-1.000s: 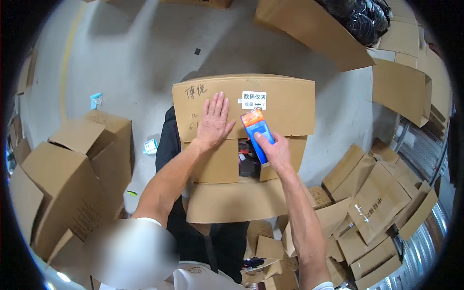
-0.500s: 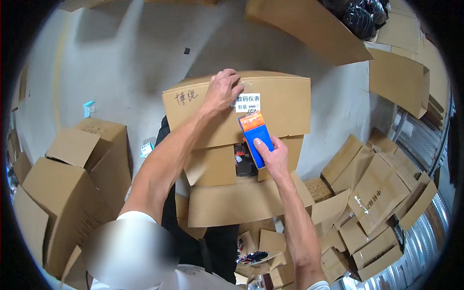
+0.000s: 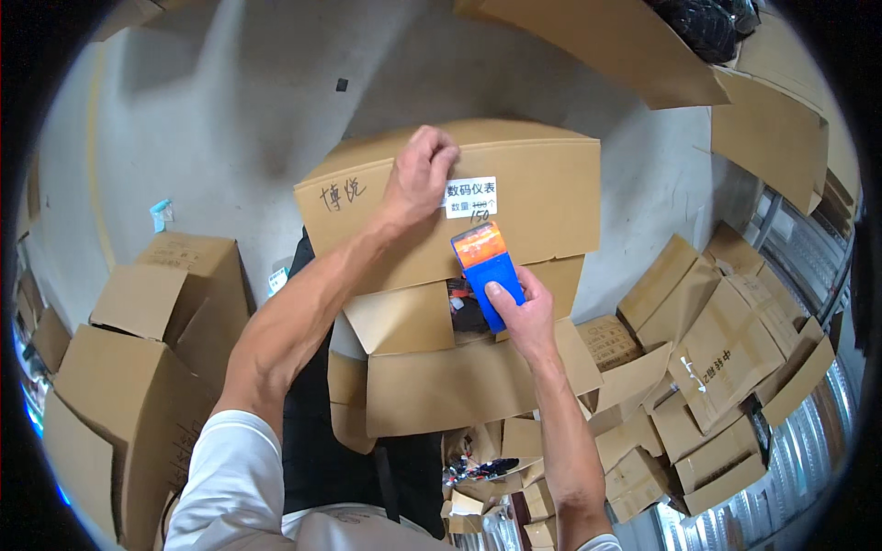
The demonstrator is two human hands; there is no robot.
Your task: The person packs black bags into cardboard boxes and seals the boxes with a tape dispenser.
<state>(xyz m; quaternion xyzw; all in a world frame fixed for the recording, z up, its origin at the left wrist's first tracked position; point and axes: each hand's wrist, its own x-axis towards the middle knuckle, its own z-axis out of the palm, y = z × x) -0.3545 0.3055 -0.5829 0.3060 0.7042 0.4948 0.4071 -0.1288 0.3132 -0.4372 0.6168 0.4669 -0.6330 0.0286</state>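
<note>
Head view: right hand (image 3: 525, 317) is clamping a blue-and-orange tape dispenser (image 3: 487, 273) against the flap seam of the big cardboard box (image 3: 542, 197). Left hand (image 3: 421, 174) is pressing on the box top, fingers curled beside a white label (image 3: 470, 196). Smaller cartons (image 3: 726, 358) are lying further right.

Cardboard box (image 3: 542, 193): plain brown, dark handwriting on one flap, one white label (image 3: 470, 196) with black print.
Small packet (image 3: 487, 272): blue body, orange top band.
Surrounding cartons (image 3: 717, 349): same brown, some with white marks.
Sleeve (image 3: 230, 477): white.
Floor (image 3: 211, 110): pale grey concrete, one faint yellow line.
</note>
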